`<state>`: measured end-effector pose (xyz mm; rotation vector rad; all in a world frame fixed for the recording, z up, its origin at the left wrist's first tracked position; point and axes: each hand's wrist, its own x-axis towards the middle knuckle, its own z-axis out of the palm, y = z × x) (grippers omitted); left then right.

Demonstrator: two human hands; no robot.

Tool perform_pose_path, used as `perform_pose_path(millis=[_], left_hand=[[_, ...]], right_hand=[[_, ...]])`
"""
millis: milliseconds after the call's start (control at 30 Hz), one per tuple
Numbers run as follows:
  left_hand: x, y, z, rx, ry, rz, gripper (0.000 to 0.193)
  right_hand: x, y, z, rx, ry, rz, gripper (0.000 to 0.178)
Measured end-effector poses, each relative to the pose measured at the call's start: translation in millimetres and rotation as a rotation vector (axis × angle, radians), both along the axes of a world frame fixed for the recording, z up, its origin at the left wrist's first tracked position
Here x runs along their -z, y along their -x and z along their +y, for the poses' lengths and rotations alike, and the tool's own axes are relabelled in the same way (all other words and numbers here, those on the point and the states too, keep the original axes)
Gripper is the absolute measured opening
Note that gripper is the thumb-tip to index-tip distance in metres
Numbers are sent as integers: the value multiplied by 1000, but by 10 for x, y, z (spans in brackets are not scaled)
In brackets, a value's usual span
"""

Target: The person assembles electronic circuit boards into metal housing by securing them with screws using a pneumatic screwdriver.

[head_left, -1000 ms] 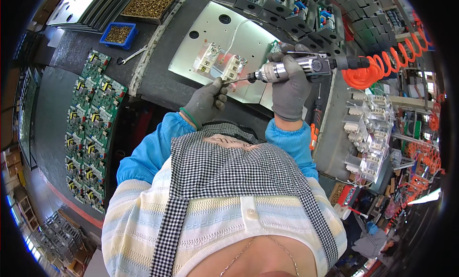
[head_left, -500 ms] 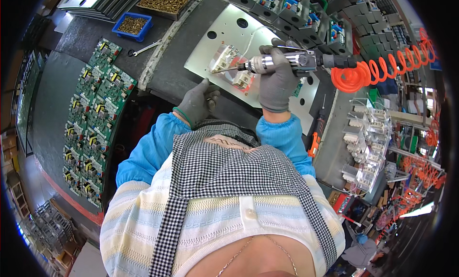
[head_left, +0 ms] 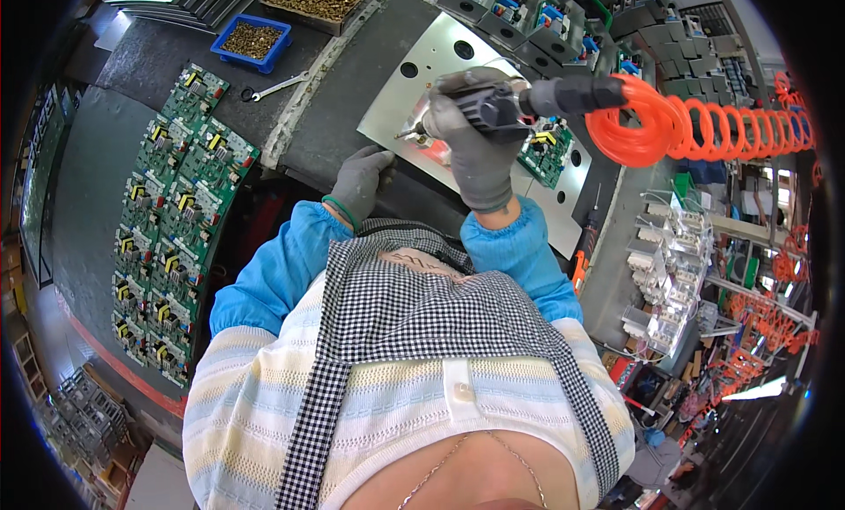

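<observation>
My gloved right hand (head_left: 480,162) is wrapped round an air screwdriver (head_left: 493,110), whose bit points left and down at the silvery metal plate (head_left: 440,52). Hand and tool hide most of the white parts beneath them on the plate. A green circuit board (head_left: 550,149) lies on the plate, to the right of that hand. At the plate's near left edge is my gloved left hand (head_left: 359,183), its fingers curled together; whatever they may hold is hidden. An orange coiled air hose (head_left: 642,123) runs from the tool's back end to the right.
Rows of green circuit boards (head_left: 172,228) cover the left bench. A blue tray (head_left: 251,44) of brass-coloured small parts and a wrench (head_left: 280,87) lie beyond them. Metal housings (head_left: 537,26) stand at the back; an orange-handled screwdriver (head_left: 583,250) and white assemblies (head_left: 669,272) lie right.
My right hand and the air screwdriver have shifted left, and the tool's back end has swung up toward me. More of the green board shows. My left hand's fingers have drawn closer together.
</observation>
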<state>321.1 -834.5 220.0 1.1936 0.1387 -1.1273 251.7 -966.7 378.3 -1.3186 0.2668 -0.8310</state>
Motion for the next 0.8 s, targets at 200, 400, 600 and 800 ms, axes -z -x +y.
perform_pose_path(millis=[200,400,600,800], left_hand=[[-59,-39,-9,22,-40,-50,16],[-155,-48,-4,8,-53,-55,17],[-189,-174,64,124,17,66,29],[623,-968,427,-160,163,-63,44]], right_hand=[[-27,-176,9,-67,76,64,39],[-27,-144,-48,-119,-34,63,39],[-51,-138,-64,-144,-11,79,39],[-66,156,-37,-247,-53,-113,53]])
